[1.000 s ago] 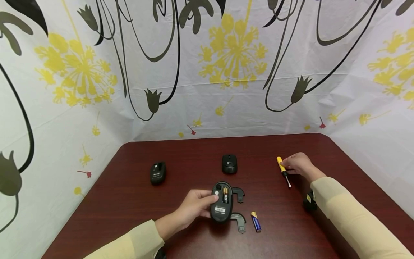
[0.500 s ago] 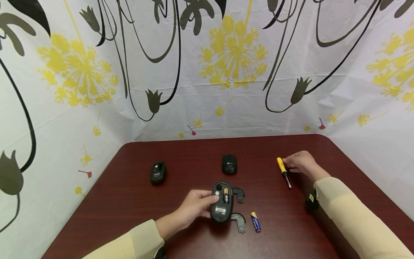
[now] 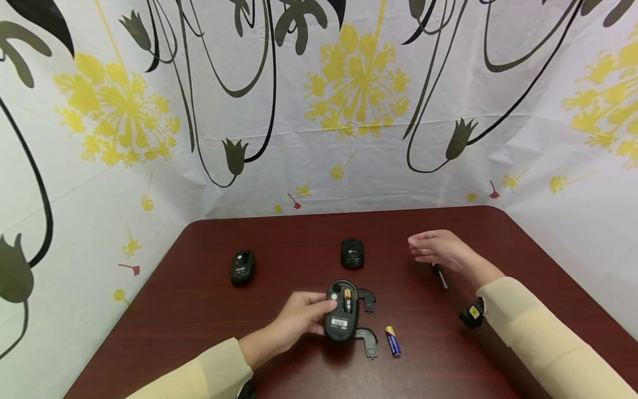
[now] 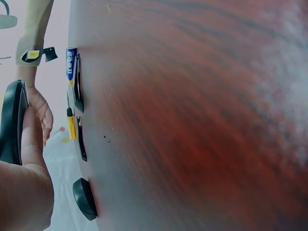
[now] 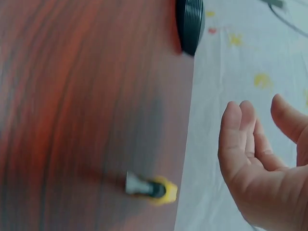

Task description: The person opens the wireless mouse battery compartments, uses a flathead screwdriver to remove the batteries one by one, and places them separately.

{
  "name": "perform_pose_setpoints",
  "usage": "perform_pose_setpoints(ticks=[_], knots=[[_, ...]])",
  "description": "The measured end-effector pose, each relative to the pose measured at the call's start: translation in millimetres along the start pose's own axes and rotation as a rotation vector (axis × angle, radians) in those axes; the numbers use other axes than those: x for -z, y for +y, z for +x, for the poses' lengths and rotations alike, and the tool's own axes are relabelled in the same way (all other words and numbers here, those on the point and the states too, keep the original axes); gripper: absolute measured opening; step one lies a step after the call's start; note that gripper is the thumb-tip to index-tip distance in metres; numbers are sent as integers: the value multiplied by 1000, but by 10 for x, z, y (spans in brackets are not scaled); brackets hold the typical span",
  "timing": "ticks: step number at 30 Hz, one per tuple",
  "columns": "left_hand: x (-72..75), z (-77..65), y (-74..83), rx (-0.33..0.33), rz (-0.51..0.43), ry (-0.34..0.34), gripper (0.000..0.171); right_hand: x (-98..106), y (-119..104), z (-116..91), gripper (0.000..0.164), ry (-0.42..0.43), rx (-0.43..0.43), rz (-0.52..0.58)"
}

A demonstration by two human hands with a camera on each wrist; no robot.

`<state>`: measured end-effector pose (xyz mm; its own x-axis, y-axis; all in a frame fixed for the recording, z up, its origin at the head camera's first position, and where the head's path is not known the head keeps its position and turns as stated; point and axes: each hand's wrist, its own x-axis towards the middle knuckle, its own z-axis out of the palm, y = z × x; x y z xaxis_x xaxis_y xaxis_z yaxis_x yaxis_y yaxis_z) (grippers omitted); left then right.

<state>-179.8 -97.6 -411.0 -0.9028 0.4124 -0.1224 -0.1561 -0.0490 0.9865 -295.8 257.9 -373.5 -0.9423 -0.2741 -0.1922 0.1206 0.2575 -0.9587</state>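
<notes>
My left hand grips a black computer mouse, its underside turned up and a battery showing in the open compartment. Two dark curved cover pieces, an upper cover piece and a lower cover piece, lie to its right. Beside them rests a blue and yellow battery. My right hand hovers above the screwdriver, holding nothing, its fingers loosely bent in the right wrist view. In the head view the hand hides most of the screwdriver's yellow handle; the shaft shows.
A second black mouse stands upright at the back middle of the dark red table. Farther left lies another black mouse, underside up. A patterned white cloth hangs behind the table.
My right hand has let go of the screwdriver, drawn back a little, then moved left over its handle. The left hand and its mouse have stayed in place.
</notes>
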Motion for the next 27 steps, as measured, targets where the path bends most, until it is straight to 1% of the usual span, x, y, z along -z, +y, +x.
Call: perform_pose_setpoints(ticks=[8, 11, 15, 19, 23, 27], knots=[[-11, -6, -1, 7, 11, 10, 39, -430, -58, -34, 52, -97, 114, 38], [-13, -4, -5, 7, 10, 12, 38, -592, -92, -57, 49, -133, 145, 65], [-10, 1, -12, 7, 9, 16, 38, -781, -141, -91, 44, -207, 177, 79], [-5, 6, -20, 9, 10, 13, 39, -917, -167, -115, 37, -296, 206, 53], [0, 9, -24, 12, 7, 9, 39, -1011, -166, -122, 36, -373, 245, 7], [6, 11, -27, 13, 4, 3, 39, -1084, -162, -126, 36, -418, 285, -29]])
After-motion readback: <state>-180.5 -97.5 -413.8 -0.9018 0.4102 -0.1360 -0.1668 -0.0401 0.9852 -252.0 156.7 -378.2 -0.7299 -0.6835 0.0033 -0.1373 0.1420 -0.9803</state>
